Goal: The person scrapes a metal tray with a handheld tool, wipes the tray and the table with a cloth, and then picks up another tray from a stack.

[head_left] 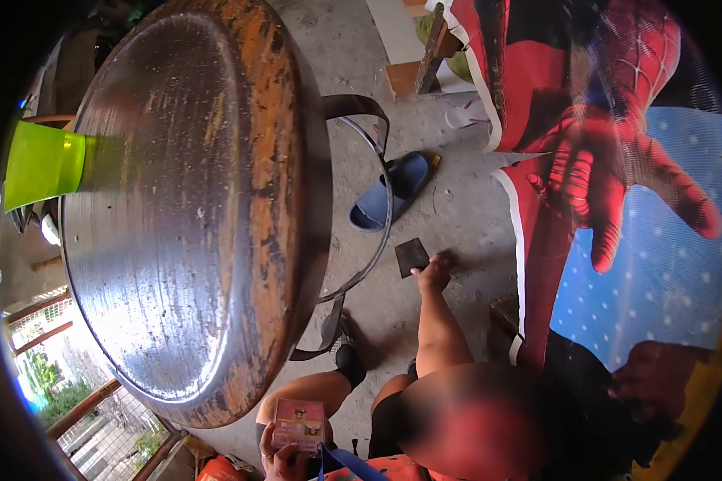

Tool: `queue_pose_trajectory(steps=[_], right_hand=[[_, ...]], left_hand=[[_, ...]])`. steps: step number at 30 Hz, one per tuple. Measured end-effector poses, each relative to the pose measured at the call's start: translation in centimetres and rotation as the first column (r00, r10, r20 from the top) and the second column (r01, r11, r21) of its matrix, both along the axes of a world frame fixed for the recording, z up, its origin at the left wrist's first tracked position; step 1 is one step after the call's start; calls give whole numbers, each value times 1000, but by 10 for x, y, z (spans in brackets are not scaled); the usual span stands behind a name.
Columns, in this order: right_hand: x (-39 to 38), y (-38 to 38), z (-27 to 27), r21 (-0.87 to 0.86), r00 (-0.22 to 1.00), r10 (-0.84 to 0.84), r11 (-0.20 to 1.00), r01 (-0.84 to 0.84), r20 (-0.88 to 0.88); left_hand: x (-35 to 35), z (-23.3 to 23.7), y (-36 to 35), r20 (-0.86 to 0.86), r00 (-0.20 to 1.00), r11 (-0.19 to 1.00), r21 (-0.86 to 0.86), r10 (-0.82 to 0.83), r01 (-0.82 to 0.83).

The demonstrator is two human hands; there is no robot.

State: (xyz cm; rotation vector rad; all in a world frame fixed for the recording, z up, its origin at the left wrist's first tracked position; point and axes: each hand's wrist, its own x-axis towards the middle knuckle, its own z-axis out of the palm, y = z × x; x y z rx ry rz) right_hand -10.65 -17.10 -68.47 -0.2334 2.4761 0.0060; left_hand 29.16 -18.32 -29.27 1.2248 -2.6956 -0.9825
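We grip a pink card in our left hand at six o'clock; our right hand is too dim to read its fingers. Another's hand touches the black card, not yet lifted.

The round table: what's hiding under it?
Peeking out past its edge, a blue slipper lies on the concrete floor, crossed by the table's metal ring. The wooden tabletop covers the rest of the floor beneath, so anything else there cannot be seen.

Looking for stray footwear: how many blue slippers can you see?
1. The blue slipper lies on the concrete floor beside the round table; a second may be hidden under it.
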Motion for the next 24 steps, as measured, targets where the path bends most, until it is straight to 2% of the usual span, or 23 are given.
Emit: queue_pose_trajectory(steps=[2,4,6,7,8,9,10,11,13,14,15,16,17,18,19,22,23,24], right_hand=[[-1,5,2,-21,999,28,999,-29,-29],[0,5,5,-105,999,-26,994,30,40],[10,20,-18,-349,987,-107,926,142,118],[15,16,11,-378,979,-160,905,196,126],[23,19,22,-489,987,-158,858,157,39],[26,25,37,-430,996,-87,899,86,17],[27,27,75,-346,991,-66,932,104,121],[35,35,105,-381,999,-32,924,37,21],[51,42,177,-305,999,-48,952,38,-25],[62,48,214,-352,985,19,933,-78,-169],[66,59,251,-527,978,73,834,-166,-194],[69,49,317,-473,992,-44,881,-16,-117],[78,59,336,-431,955,186,861,-271,-229],[79,59,378,-513,959,222,811,-281,-174],[82,65,400,-588,933,242,726,-357,-268],[69,68,521,-652,873,193,598,-467,-448],[61,68,558,-657,866,131,599,-458,-483],[55,68,579,-609,887,136,681,-407,-440]], left_hand=[[-7,0,-1,-12,1000,1000,-1,-22,22],[-14,2,1,-39,998,999,7,-46,47],[-18,6,0,-88,995,997,45,-52,56],[-18,5,-3,-156,988,990,139,-9,31],[-28,8,-8,-187,982,985,172,16,17],[-39,12,-15,-220,975,979,204,38,8],[-49,18,-21,-253,966,972,235,58,3],[-53,17,-25,-294,945,936,351,140,-30],[-57,8,-31,-201,891,753,626,407,-203],[-64,12,-35,-118,853,618,740,508,-265],[-78,24,-43,34,821,457,817,570,-351],[-79,20,-47,60,897,587,736,438,-336],[-69,3,-49,101,948,709,640,302,-294],[-72,2,-55,153,973,817,530,170,-226],[-85,30,-60,175,984,854,506,35,-121],[-154,142,-80,107,987,964,249,-119,89],[-176,179,-87,-56,989,981,135,-136,143],[-199,211,-90,-220,961,984,18,-168,177]])
